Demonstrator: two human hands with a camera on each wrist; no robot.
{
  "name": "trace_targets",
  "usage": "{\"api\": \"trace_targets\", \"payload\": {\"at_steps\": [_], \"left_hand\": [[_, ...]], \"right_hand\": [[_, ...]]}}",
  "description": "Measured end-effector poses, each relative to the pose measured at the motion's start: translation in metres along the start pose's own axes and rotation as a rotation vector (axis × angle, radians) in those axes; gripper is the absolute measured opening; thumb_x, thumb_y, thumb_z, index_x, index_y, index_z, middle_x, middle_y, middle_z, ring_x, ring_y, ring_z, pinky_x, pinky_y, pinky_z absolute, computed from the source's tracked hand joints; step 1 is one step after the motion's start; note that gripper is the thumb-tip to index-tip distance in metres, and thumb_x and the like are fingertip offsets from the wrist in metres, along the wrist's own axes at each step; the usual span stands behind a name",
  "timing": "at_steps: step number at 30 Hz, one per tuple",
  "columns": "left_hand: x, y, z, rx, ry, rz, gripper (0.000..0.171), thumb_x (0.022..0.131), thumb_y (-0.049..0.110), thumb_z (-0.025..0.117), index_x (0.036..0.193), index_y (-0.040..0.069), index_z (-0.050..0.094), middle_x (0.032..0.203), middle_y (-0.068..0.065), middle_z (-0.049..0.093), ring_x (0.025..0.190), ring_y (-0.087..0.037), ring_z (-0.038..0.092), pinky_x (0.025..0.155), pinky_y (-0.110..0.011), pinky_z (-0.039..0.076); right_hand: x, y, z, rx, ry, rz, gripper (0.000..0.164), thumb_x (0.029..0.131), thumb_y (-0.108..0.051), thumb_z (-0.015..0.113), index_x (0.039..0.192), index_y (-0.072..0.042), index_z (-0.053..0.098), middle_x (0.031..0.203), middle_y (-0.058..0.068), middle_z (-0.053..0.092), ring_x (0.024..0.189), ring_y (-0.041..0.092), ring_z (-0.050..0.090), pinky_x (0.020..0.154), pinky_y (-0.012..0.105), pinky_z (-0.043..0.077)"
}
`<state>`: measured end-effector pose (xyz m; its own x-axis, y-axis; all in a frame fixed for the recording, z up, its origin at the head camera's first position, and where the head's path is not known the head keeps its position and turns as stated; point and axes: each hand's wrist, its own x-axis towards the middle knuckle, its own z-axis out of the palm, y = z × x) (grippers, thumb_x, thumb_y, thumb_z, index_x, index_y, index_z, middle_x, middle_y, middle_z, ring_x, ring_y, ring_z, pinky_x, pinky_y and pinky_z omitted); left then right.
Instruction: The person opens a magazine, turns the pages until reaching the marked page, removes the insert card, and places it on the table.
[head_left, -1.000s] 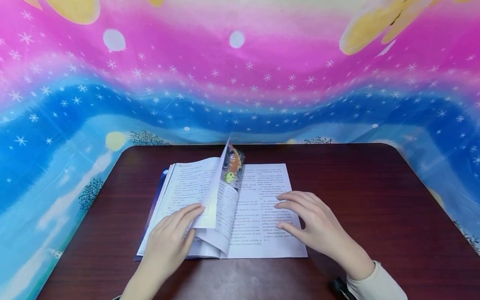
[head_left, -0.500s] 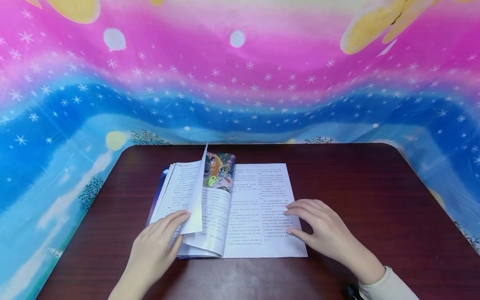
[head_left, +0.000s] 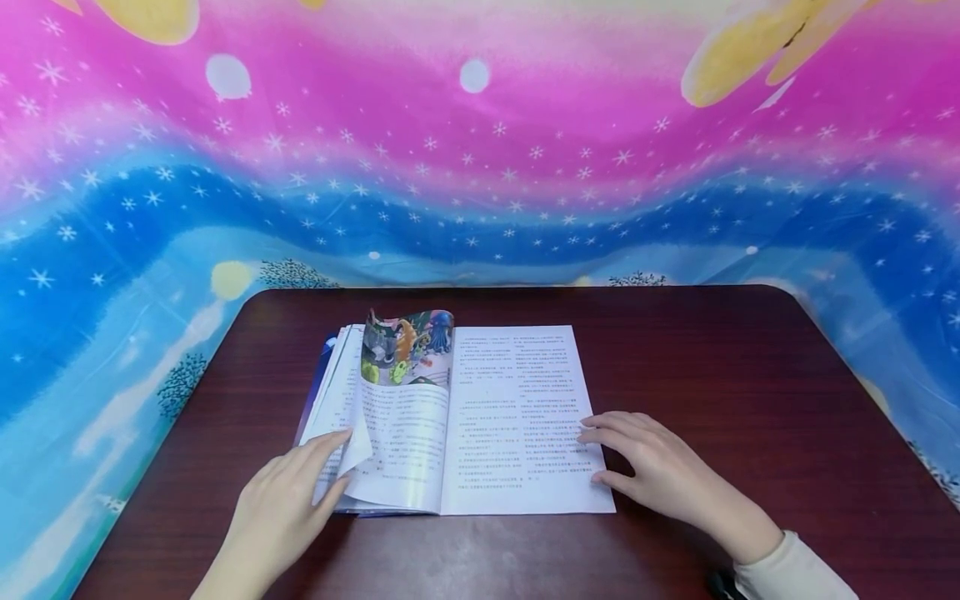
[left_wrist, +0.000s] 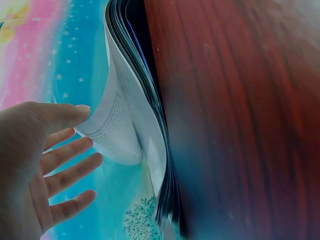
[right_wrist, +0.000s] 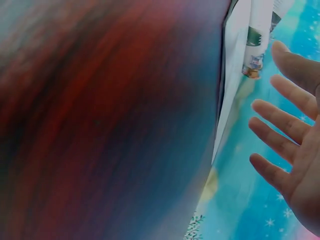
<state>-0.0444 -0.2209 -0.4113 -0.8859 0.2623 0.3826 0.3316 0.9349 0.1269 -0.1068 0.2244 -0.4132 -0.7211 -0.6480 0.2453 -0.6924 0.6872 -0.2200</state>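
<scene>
An open magazine point(head_left: 517, 417) lies on the table, its right-hand page flat and covered in print. My left hand point(head_left: 281, 500) pinches the lower outer corner of a turned page point(head_left: 405, 425), which curls over the left side and shows a colourful picture at its top. In the left wrist view, the thumb of my left hand point(left_wrist: 45, 145) presses on the corner of the page point(left_wrist: 117, 130) while the other fingers are spread behind it. My right hand point(head_left: 652, 467), fingers loosely bent and apart, hovers at the magazine's right edge, holding nothing; the right wrist view shows its fingers spread.
The dark reddish wooden table point(head_left: 750, 375) extends around the magazine. Behind it hangs a pink and blue cloth point(head_left: 480, 175) with snowflakes. A dark blue cover point(head_left: 315, 387) juts out under the left pages. Close to the right sleeve is a small black object point(head_left: 723, 585).
My left hand has moved left and slightly down with the page, which swings from nearly upright over to the left, revealing its picture. My right hand has drawn back toward the right.
</scene>
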Motion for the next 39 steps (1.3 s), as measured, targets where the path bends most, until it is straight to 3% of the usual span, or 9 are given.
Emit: {"api": "trace_targets", "payload": {"at_steps": [10,21,27,32,39], "left_hand": [[-0.003,-0.007,-0.003,0.002,-0.122,-0.137,0.073,0.077,0.03,0.084,0.138,0.007,0.053,0.127,-0.017,0.063,0.106,-0.036,0.065,0.086,-0.056,0.051],[-0.005,-0.013,-0.008,0.003,-0.201,-0.224,0.082,0.078,0.038,0.084,0.143,0.004,0.047,0.134,-0.021,0.056,0.115,-0.039,0.059,0.091,-0.06,0.048],[-0.009,-0.019,-0.006,0.023,-0.247,-0.23,0.08,0.079,0.035,0.083,0.141,0.0,0.047,0.136,-0.022,0.054,0.115,-0.04,0.058,0.09,-0.061,0.047],[-0.01,-0.024,-0.001,0.04,-0.307,-0.206,0.07,0.079,0.035,0.083,0.135,0.002,0.056,0.134,-0.021,0.057,0.116,-0.041,0.057,0.091,-0.062,0.045],[-0.006,-0.028,0.005,-0.032,-0.343,-0.149,0.06,0.078,0.032,0.084,0.128,0.006,0.064,0.134,-0.017,0.058,0.119,-0.039,0.057,0.093,-0.06,0.046]], "right_hand": [[-0.006,-0.001,0.003,0.037,-0.184,0.093,0.054,0.077,-0.028,0.086,0.126,-0.013,0.068,0.14,0.009,0.056,0.127,0.03,0.053,0.102,0.055,0.043],[-0.009,0.001,0.005,0.054,-0.25,0.132,0.06,0.076,-0.027,0.087,0.129,-0.01,0.066,0.145,0.012,0.051,0.131,0.032,0.05,0.105,0.057,0.039],[-0.008,0.001,0.004,0.049,-0.26,0.135,0.06,0.076,-0.028,0.087,0.129,-0.01,0.066,0.145,0.012,0.052,0.13,0.033,0.051,0.105,0.058,0.039],[-0.007,0.001,0.004,0.044,-0.258,0.135,0.06,0.075,-0.028,0.087,0.128,-0.01,0.066,0.144,0.013,0.052,0.129,0.034,0.052,0.103,0.059,0.04],[-0.004,-0.001,0.004,0.026,-0.245,0.128,0.06,0.074,-0.028,0.088,0.126,-0.009,0.067,0.142,0.014,0.054,0.127,0.034,0.053,0.101,0.059,0.042]]}}
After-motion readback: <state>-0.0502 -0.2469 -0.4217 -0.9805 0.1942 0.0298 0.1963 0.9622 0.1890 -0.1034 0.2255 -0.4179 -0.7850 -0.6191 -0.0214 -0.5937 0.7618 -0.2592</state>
